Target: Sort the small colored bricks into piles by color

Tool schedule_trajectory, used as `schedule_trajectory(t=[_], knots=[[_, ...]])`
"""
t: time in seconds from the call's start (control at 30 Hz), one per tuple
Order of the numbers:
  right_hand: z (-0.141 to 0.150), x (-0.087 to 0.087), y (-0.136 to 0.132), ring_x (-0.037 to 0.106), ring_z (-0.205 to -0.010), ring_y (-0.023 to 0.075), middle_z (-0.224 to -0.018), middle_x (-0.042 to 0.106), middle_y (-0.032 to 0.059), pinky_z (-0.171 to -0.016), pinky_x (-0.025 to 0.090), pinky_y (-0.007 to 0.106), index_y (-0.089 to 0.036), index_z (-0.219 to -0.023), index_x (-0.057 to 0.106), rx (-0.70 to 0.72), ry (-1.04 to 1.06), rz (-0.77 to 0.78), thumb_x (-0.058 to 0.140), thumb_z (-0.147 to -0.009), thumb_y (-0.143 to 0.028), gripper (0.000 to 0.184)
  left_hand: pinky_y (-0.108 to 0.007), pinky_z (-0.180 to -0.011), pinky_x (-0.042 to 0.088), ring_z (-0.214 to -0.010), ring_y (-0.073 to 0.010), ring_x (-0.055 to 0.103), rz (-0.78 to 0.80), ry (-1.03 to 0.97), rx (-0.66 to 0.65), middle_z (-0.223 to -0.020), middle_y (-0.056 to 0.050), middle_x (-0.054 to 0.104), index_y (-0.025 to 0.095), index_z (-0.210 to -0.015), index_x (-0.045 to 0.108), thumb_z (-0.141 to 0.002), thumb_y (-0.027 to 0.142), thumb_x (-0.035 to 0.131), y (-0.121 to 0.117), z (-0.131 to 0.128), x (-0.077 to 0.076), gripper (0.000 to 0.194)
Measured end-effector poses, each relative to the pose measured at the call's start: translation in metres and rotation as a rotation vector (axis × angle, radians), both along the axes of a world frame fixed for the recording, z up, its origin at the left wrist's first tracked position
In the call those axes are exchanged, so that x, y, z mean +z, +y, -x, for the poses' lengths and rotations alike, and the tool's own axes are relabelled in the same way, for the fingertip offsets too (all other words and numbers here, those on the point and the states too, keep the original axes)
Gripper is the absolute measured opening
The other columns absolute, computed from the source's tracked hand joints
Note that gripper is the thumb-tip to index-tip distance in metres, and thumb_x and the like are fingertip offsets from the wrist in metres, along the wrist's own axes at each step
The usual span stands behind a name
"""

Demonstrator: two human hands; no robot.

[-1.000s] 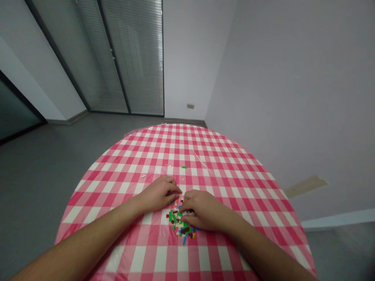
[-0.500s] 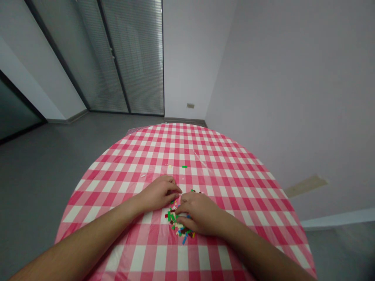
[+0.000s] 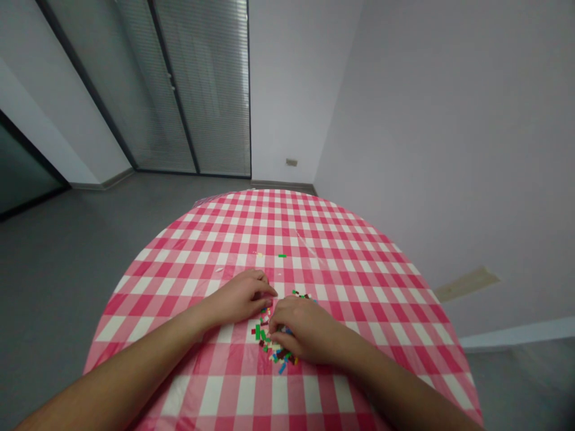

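A heap of small coloured bricks (image 3: 269, 342) lies on the round table with the red and white check cloth (image 3: 359, 281). My left hand (image 3: 240, 296) rests at the heap's far left edge, fingers curled with the tips pressed together over the pieces. My right hand (image 3: 300, 329) lies across the heap's right side, fingers bent down into the bricks and hiding many of them. A few more bricks (image 3: 302, 294) show just beyond its knuckles. Whether either hand holds a piece is hidden.
A lone green brick (image 3: 282, 255) and a pale one (image 3: 259, 255) lie farther out on the cloth. A grey floor surrounds the table. A white wall stands close on the right, and glass doors with blinds (image 3: 197, 90) stand at the back left.
My right hand has slid a little to the left over the heap, uncovering a few bricks beyond its knuckles. My left hand has stayed in place.
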State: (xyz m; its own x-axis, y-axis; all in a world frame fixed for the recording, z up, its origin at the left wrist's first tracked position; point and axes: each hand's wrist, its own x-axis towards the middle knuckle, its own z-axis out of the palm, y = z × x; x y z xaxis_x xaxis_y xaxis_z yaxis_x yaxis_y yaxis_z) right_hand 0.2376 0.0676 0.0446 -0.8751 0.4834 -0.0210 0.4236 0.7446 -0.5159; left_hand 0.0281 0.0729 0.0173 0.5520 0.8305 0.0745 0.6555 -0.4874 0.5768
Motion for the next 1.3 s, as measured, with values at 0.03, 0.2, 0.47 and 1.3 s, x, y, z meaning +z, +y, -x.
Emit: schedule_trajectory(t=[0.03,0.2,0.47,1.3], knots=[[-0.002,0.002,0.004,0.061,-0.079,0.0165,-0.084,0.070,0.0036,-0.073,0.044,0.028,-0.018,-0.083,0.070,-0.033,0.061,0.059,0.062,-0.087,-0.019,0.009,-0.032,-0.085,0.044,-0.096,-0.0204,0.057,0.016,0.002,-0.002,-0.096,-0.005,0.063,0.023,-0.108,0.073,-0.091,0.020,0.061,0.000,0.001,0.002,0.021],[-0.021,0.007,0.053,0.060,-0.063,0.0131,-0.075,0.068,0.0025,-0.059,0.046,0.025,-0.016,-0.092,0.069,-0.436,0.363,0.377,0.060,-0.086,-0.020,0.011,-0.034,-0.088,0.045,-0.099,-0.0214,0.057,0.066,0.012,-0.035,-0.102,-0.005,0.064,0.026,-0.113,0.071,-0.091,0.024,0.062,-0.002,0.007,0.009,0.024],[-0.024,-0.023,0.126,0.064,-0.064,0.0150,-0.075,0.071,0.0055,-0.062,0.051,0.028,-0.015,-0.106,0.071,-0.554,0.249,0.380,0.059,-0.086,-0.013,0.023,-0.034,-0.091,0.045,-0.098,-0.0207,0.059,0.132,0.010,-0.167,-0.104,-0.005,0.067,0.025,-0.114,0.071,-0.088,0.023,0.066,-0.004,0.016,0.019,0.027],[-0.018,-0.008,0.076,0.065,-0.078,0.0168,-0.090,0.075,0.0064,-0.071,0.046,0.028,-0.017,-0.093,0.076,-0.224,0.099,-0.080,0.058,-0.085,-0.015,0.020,-0.029,-0.083,0.046,-0.084,-0.0162,0.063,0.063,-0.012,-0.246,-0.086,-0.002,0.072,0.021,-0.086,0.073,-0.085,0.005,0.061,-0.002,0.012,0.014,0.020]])
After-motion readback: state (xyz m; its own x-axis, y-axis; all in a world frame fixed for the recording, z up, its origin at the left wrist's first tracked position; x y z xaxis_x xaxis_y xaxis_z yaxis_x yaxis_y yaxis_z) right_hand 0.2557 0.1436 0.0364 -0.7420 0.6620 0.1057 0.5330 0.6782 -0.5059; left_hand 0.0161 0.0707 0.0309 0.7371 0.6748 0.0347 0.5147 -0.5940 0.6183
